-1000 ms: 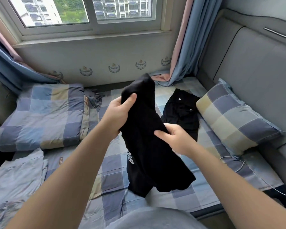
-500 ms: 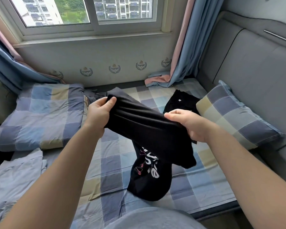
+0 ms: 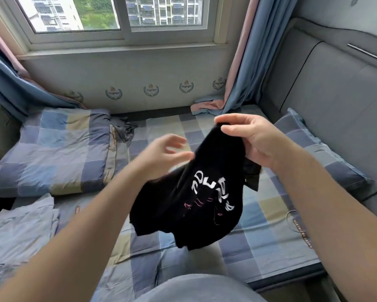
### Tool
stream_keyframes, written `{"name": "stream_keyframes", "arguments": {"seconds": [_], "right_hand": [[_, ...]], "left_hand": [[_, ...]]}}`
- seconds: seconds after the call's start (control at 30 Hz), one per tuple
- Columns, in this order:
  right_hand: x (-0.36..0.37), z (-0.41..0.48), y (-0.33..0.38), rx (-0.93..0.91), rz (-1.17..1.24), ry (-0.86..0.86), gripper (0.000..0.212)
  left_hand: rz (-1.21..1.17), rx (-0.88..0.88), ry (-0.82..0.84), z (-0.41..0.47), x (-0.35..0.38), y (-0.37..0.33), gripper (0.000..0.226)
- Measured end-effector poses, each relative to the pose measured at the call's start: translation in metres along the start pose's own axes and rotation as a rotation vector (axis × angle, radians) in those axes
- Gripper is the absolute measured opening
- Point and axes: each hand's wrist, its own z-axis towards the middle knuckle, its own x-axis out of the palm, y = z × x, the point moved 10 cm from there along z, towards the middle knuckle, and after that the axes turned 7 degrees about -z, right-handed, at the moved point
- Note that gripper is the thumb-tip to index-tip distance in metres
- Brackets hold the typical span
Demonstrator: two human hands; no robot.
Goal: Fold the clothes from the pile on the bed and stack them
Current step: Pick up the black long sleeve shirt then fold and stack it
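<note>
A black T-shirt [image 3: 196, 205] with white and pink lettering hangs above the checked bed sheet [image 3: 259, 232]. My right hand [image 3: 248, 140] pinches its top edge between thumb and fingers. My left hand [image 3: 161, 158], blurred, has its fingers spread beside the shirt's upper left edge and grips nothing I can see. A second black garment [image 3: 251, 173] lies on the bed behind the held shirt, mostly hidden by it and by my right hand. A pale grey-blue garment [image 3: 19, 232] lies at the bed's near left.
A folded checked quilt [image 3: 52, 153] fills the far left of the bed, with a crumpled grey cloth [image 3: 123, 131] beside it. A checked pillow [image 3: 320, 153] leans on the grey padded headboard at right. A thin cable [image 3: 292, 223] loops on the sheet. Curtains hang at both window sides.
My left hand has let go of the shirt and opened. The right hand has lifted its end, so the shirt now hangs from it with the lettering facing me.
</note>
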Motion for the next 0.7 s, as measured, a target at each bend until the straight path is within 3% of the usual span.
{"name": "stream_keyframes", "arguments": {"seconds": [0.07, 0.17, 0.27, 0.33, 0.37, 0.43, 0.63, 0.7], "right_hand": [[0.021, 0.002, 0.013, -0.019, 0.077, 0.074, 0.035], [0.035, 0.006, 0.029, -0.095, 0.022, 0.112, 0.049], [0.026, 0.008, 0.052, -0.324, -0.552, -0.084, 0.038], [0.022, 0.007, 0.064, -0.46, -0.941, -0.214, 0.022], [0.021, 0.008, 0.065, -0.482, -1.02, -0.235, 0.015], [0.019, 0.01, 0.064, -0.466, -1.032, -0.225, 0.004], [0.02, 0.019, 0.049, -0.303, -0.717, -0.15, 0.039], [0.015, 0.022, 0.046, -0.275, -0.557, -0.168, 0.045]], "left_hand": [[-0.174, 0.075, 0.172, -0.009, 0.049, -0.031, 0.035], [-0.322, 0.202, 0.0, -0.007, 0.05, -0.048, 0.038], [-0.439, 0.15, -0.128, -0.001, 0.029, -0.033, 0.015], [-0.527, 0.075, -0.101, 0.004, 0.024, -0.021, 0.016], [-0.537, 0.065, -0.104, 0.004, 0.02, -0.018, 0.017], [-0.47, 0.102, -0.143, 0.003, 0.01, -0.022, 0.013], [0.103, 0.311, -0.397, -0.007, -0.013, -0.047, 0.011], [0.268, 0.332, -0.461, -0.009, -0.019, -0.045, 0.023]]}}
